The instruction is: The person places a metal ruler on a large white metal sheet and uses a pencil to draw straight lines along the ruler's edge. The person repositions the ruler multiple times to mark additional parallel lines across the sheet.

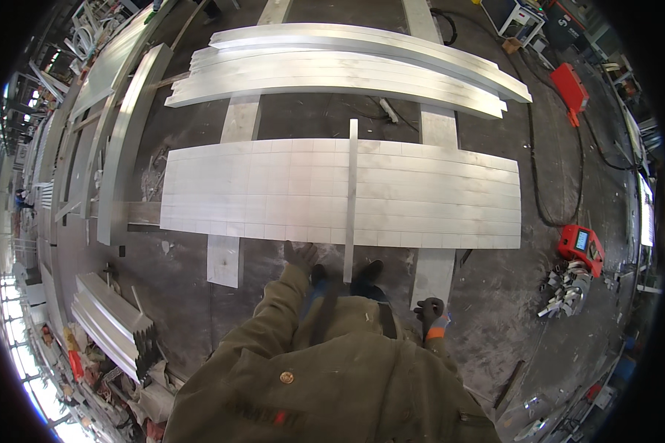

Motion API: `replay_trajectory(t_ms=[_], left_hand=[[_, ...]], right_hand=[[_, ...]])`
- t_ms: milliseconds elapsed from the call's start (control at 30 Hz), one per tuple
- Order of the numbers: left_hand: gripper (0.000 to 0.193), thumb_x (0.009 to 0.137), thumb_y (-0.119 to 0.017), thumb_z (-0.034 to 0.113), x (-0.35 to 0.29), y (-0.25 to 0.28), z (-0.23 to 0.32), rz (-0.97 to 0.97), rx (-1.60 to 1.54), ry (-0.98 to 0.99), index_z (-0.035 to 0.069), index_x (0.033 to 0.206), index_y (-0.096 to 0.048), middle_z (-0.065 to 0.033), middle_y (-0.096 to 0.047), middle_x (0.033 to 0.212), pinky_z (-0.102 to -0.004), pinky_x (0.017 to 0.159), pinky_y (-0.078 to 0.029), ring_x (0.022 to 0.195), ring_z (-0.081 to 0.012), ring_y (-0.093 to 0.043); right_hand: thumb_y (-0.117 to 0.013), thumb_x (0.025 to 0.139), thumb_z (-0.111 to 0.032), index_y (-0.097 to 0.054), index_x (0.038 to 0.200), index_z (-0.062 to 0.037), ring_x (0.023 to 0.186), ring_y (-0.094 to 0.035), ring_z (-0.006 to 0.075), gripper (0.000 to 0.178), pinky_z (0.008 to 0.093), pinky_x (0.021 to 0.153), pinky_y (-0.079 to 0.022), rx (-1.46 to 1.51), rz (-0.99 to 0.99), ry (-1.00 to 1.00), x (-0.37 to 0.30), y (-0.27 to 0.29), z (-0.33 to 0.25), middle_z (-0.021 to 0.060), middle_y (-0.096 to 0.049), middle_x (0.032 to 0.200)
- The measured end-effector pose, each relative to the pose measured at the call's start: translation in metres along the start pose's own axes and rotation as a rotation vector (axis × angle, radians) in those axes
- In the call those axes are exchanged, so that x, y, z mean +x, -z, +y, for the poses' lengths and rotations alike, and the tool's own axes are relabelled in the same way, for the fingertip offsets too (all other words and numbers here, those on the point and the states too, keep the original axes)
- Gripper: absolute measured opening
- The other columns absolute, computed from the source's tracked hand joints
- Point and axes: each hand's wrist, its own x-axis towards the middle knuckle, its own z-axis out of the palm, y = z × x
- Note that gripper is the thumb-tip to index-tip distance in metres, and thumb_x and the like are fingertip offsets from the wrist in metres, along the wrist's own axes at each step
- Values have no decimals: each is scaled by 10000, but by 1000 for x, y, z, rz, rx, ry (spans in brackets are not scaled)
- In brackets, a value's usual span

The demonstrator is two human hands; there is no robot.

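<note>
Your left hand point(301, 255), gloved, fingers spread wide, reaches the near edge of the gridded aluminium panel point(273, 192) at 12 o'clock. Your right hand point(429, 308), gloved with an orange cuff, hangs loosely curled at 3 o'clock, holding nothing. A narrow metal strip point(352, 199) lies across the panel, overhanging its near edge. Open concrete floor point(495, 295) to the right. Red welding unit point(582, 248) at 3 o'clock. Curved profiles point(347, 66) stacked beyond.
</note>
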Motion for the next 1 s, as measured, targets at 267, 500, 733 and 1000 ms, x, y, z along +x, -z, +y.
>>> replay_trajectory(t_ms=[267, 500, 733, 1000], left_hand=[[449, 1027, -588, 372, -7, -47, 17, 87, 1165, -617, 86, 1370, -548, -196, -751, 1059, -465, 785, -560, 868, -345, -716], [764, 927, -746, 310, -9, -191, 31, -52, 1619, -1243, 48, 1550, -392, -243, -655, 1344, -480, 1083, -474, 1298, -422, -585], [989, 854, -737, 459, 37, -244, 28, -157, 1969, -1263, 80, 1641, -272, -246, -405, 1609, -571, 1252, -239, 1510, -449, -325], [939, 885, -658, 430, 57, -247, 10, -314, 2046, -1331, -5, 1622, -272, -237, -381, 1630, -533, 1285, -200, 1536, -420, -306]], right_hand=[[-787, 937, -325, -637, 1081, -46, 769, -646, 167, 348, 344, 699, -543, -416, -496, 220, 28, -108, 35, 117, -710, 954], [-845, 846, -395, -647, 1187, -53, 917, -664, 225, 522, 366, 830, -537, -327, -450, 22, -6, -199, 43, 111, -695, 977], [-795, 898, -227, -630, 1137, -50, 845, -635, 148, 340, 334, 748, -537, -128, -403, 16, -18, -227, 62, 56, -663, 917], [-677, 1027, -212, -581, 1246, -43, 807, -640, 140, 293, 299, 706, -551, -7, -357, 48, -21, -224, 80, 59, -635, 986]])
